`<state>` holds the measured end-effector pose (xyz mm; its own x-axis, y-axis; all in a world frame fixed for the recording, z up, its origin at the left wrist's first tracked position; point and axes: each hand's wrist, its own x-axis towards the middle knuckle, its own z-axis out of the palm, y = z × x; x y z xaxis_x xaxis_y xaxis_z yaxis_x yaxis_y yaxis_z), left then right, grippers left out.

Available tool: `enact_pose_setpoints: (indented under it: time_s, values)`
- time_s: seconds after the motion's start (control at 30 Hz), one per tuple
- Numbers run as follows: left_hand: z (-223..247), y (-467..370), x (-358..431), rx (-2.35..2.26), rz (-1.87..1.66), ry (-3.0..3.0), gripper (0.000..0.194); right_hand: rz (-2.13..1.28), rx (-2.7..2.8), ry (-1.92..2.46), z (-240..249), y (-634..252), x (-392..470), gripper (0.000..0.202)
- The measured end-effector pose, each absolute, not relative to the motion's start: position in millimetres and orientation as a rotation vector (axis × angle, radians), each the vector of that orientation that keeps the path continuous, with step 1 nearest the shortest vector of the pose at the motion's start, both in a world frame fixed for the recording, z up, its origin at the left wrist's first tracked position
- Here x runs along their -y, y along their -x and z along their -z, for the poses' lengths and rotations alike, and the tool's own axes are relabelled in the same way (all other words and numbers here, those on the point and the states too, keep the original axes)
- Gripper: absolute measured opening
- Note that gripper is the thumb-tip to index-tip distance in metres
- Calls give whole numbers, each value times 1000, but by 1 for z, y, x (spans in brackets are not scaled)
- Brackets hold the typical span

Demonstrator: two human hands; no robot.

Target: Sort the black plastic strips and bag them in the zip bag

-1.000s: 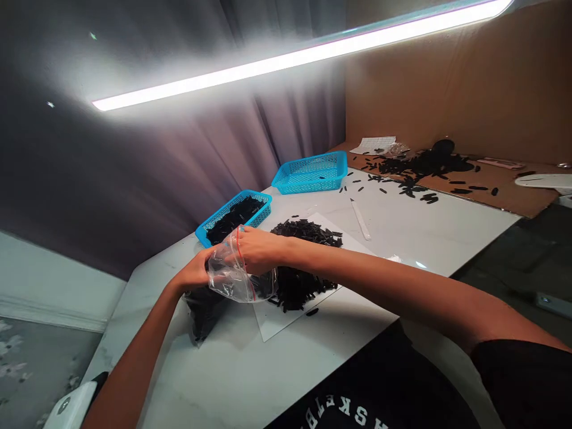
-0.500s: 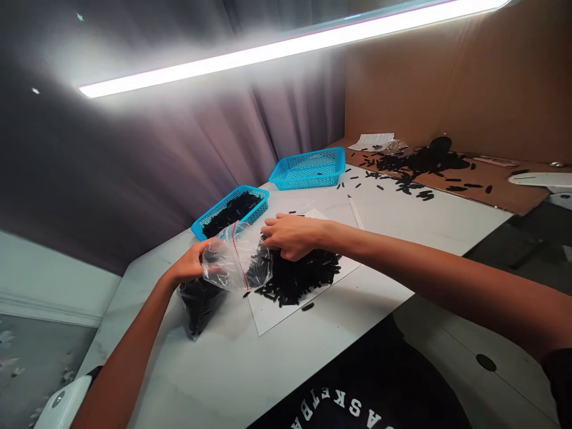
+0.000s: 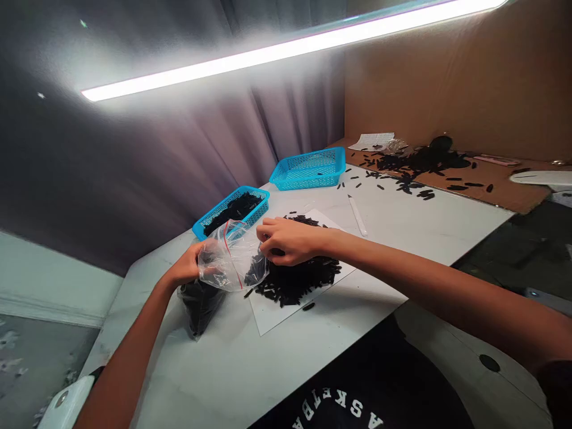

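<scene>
A clear plastic bag [image 3: 235, 253] with a red zip line lies on its side, its mouth toward a heap of small black pieces [image 3: 299, 277] on a white sheet [image 3: 263, 319]. My left hand [image 3: 190, 262] grips the bag from the left. My right hand [image 3: 288, 240] is over the heap's upper left, beside the bag's mouth, its fingers curled together; what they hold is hidden. Below my left hand stands a second bag [image 3: 199, 307] filled with black material.
A blue basket [image 3: 263, 208] of black pieces is behind the bag, and another blue basket [image 3: 308, 177] further back. A white pen-like tool [image 3: 357, 215] lies right of the heap. More black pieces [image 3: 417, 161] are scattered on cardboard [image 3: 513, 193] at the back right.
My right hand has moved slightly left, closer to the bag's mouth. The clear bag has shifted a little left with my left hand. More of the white tool shows now.
</scene>
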<state>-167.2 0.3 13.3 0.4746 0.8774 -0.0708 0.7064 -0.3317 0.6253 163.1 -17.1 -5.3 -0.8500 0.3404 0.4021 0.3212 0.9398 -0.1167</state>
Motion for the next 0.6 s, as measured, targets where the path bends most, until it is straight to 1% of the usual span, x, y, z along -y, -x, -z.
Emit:
enact_pose_setpoints:
  time_s: [0.2,0.37,0.47,0.6]
  values:
    - [-8,166,-2,-1291,-393,-2137,54,-162,2729,459,12,-162,18,13]
    - [-7,165,-1,-1264,-420,-2142,51,-186,2817,387,21,-149,16,15]
    - [-9,165,0,-1256,-430,-2132,50,-177,2841,357,18,-145,14,13]
    - [-7,170,2,-1264,-472,-2109,51,-145,2837,388,6,-148,13,16]
